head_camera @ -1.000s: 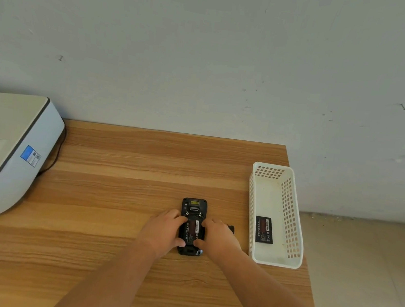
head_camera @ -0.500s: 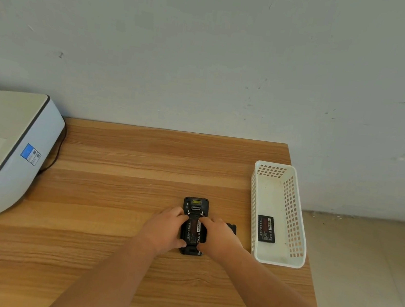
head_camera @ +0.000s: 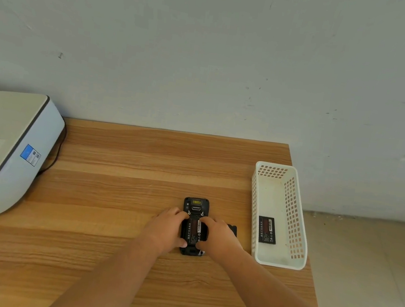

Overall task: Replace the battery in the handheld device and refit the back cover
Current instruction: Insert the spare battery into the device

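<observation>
A black handheld device (head_camera: 196,205) lies face down on the wooden table (head_camera: 115,193), its back uncovered. A black battery with a red label (head_camera: 194,231) sits in its bay. My left hand (head_camera: 165,228) grips the device's left side, thumb against the lower edge. My right hand (head_camera: 219,235) holds the right side, its fingertips pressing on the battery's top edge. The black back cover (head_camera: 233,229) lies on the table just right of my right hand, mostly hidden by it. A second battery (head_camera: 266,229) lies in the white basket (head_camera: 296,265).
The white perforated basket stands at the table's right edge, with tiled floor (head_camera: 360,274) beyond it. A large white printer (head_camera: 5,154) with a black cable occupies the left side. A grey wall runs behind the table.
My right fingers have crept up from the battery's middle to its top edge. The device, cover and basket have stayed in place; the view shifted slightly.
</observation>
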Available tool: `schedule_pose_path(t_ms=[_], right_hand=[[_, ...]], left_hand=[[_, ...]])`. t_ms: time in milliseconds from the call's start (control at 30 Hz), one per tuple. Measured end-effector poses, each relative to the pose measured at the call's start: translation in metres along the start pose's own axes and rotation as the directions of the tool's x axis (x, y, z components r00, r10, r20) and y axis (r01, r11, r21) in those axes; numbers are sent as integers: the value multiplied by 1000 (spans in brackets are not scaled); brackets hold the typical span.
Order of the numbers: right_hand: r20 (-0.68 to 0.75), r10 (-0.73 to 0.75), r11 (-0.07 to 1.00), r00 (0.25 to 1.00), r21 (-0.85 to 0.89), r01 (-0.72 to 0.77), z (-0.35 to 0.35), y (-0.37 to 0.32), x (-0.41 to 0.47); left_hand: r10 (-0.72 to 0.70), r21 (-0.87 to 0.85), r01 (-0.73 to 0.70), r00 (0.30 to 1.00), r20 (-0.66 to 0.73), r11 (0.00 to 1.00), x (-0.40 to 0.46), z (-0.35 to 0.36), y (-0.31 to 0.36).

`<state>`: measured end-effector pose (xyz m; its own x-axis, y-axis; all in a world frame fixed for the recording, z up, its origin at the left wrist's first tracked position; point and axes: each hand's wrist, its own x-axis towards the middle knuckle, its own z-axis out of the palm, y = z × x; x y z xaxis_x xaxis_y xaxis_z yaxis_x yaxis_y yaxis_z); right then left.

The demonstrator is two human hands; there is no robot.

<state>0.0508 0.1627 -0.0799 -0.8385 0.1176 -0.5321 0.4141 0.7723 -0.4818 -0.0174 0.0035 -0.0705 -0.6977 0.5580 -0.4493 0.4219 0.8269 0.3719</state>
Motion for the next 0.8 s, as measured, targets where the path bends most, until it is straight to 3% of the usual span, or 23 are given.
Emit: schedule_pose_path(t_ms=[133,467,800], right_hand=[[10,-17,1000,1000,9,17,-2,0,0],[68,-115,964,991,-233,128,-11,0,3],[89,-190,928,978,-309,209,-17,1,3]], left_hand=[[-26,-86,27,1000,5,996,0,1,0],[46,130,-48,999,14,990,1,-2,-2],[84,225,-79,996,-15,971,7,-6,-3]])
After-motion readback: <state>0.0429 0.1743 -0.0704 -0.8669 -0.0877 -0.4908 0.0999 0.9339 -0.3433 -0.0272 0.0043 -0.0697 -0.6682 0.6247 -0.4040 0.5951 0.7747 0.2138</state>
